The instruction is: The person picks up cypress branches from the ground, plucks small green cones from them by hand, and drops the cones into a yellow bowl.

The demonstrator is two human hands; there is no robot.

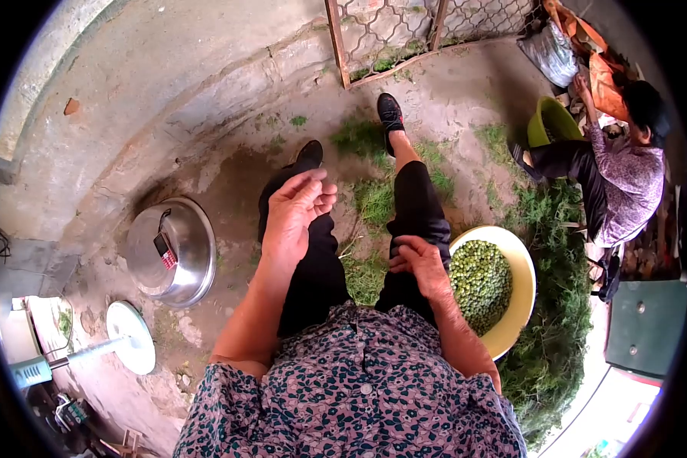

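My left hand is raised over my left leg, its thumb and fingers pressed together in a pinch. Whatever it holds, if anything, is too small to make out. Loosely bent, my right hand rests over my right thigh with its fingers a little apart and nothing visible in them. Just beside it stands a pale yellow basin, partly filled with small round green berries or seeds. Their exact kind does not show. Green feathery cuttings are heaped beyond the basin.
An overturned metal basin with a phone on it sits at left, near a standing fan. At upper right, another person sits by a green tub. Green sprigs lie between my feet. A metal lattice gate stands ahead.
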